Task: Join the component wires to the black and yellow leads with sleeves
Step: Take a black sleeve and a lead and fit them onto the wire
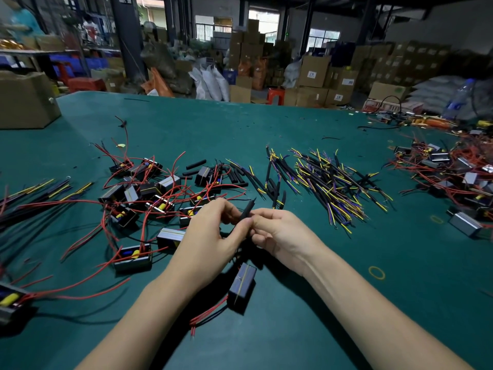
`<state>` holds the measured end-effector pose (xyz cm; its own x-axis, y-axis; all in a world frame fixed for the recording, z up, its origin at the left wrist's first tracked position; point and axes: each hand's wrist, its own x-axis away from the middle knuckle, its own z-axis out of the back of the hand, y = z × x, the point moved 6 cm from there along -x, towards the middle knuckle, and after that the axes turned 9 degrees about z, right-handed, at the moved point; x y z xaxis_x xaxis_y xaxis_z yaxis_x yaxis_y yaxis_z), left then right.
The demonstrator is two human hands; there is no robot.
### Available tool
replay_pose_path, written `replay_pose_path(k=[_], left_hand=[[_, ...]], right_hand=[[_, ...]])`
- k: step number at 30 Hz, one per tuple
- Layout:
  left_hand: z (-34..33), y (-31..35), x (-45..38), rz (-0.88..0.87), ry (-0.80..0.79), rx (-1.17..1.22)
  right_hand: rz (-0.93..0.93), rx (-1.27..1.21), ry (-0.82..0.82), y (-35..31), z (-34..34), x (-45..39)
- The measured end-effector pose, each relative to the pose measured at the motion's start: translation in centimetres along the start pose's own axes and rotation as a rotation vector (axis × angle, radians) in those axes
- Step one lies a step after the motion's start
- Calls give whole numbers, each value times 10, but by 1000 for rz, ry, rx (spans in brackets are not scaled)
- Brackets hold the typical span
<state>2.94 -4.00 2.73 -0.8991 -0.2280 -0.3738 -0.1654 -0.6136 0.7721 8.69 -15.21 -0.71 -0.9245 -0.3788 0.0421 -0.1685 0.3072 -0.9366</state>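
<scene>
My left hand and my right hand meet above the green table. Both pinch a black sleeve that sticks up between the fingertips. Black wires run down from the hands to a grey block component hanging just below them, with red wires trailing from its lower end. What the fingers hold inside the sleeve is hidden. A heap of black and yellow leads lies beyond my right hand. Loose black sleeves lie behind the hands.
Several components with red wires are scattered left of my hands. Another pile of components lies at the far right, and a bundle of leads at the left edge. A cardboard box stands at the table's back left.
</scene>
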Motion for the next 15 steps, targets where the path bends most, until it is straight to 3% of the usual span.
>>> replay_pose_path(k=[15], left_hand=[[3, 8, -2, 56, -109, 307]], right_hand=[[471, 195, 76, -38, -7, 9]])
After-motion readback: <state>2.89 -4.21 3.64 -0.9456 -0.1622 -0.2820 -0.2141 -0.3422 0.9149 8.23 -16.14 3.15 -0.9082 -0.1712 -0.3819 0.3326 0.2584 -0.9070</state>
